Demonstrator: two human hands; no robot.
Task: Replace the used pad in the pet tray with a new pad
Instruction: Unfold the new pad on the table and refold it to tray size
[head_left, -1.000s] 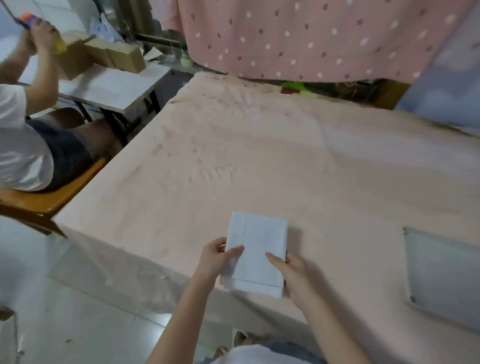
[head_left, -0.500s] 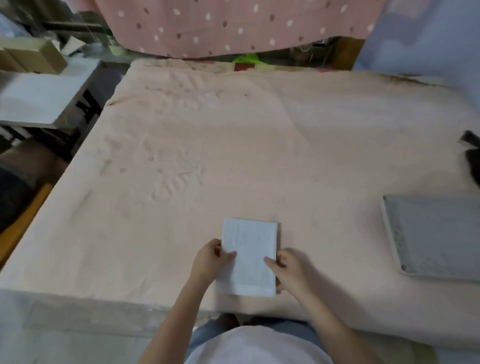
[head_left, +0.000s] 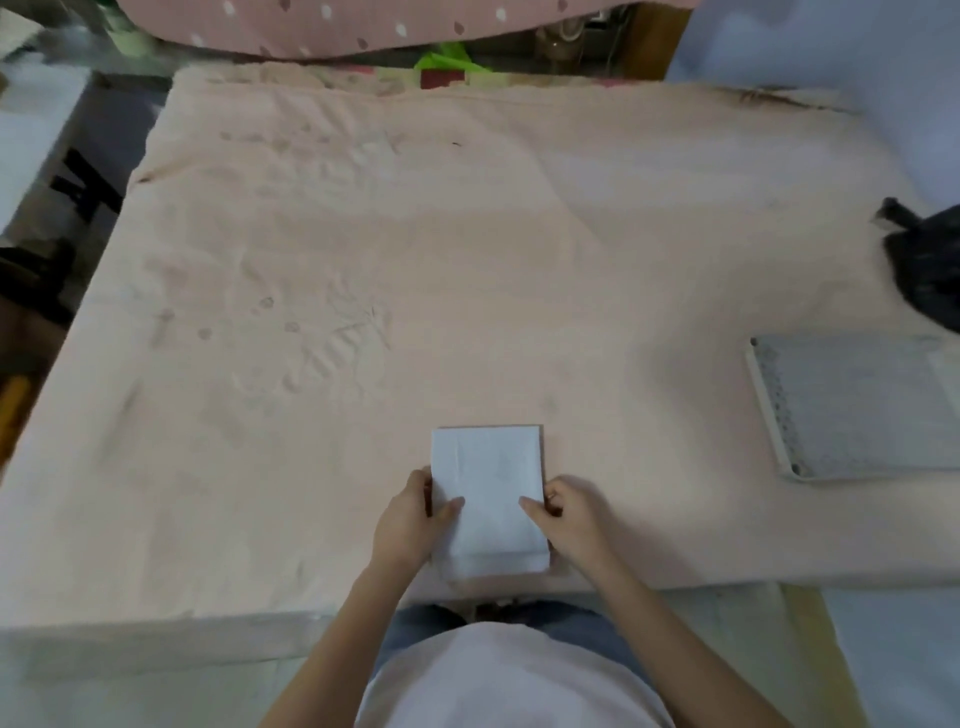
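Two hands on one folded pad (head_left: 488, 499), near the front edge of the pink-covered table (head_left: 467, 270). Left hand (head_left: 410, 525) pinches the pad's left edge, thumb on top, fingers curled under. Right hand (head_left: 571, 519) pinches the right edge the same way. Pad is white, folded into a thick packet; it looks clean, so I take it for the new one.

Progress, as I judge it: early-to-middle. New pad is in hand but not yet unfolded. One grey tray (head_left: 852, 405) sits well apart to the right, partly cut off by the frame edge; its top looks like a perforated grid. Whether a used pad is in it I cannot tell. One black bag (head_left: 930, 265) lies beyond the tray at the right edge, possibly for waste; contents unseen.

Left to do, by my reckoning: unfold pad, carry it to tray, lay it flat.

Count: pads one, trays one, bags one, hands two, tables one.
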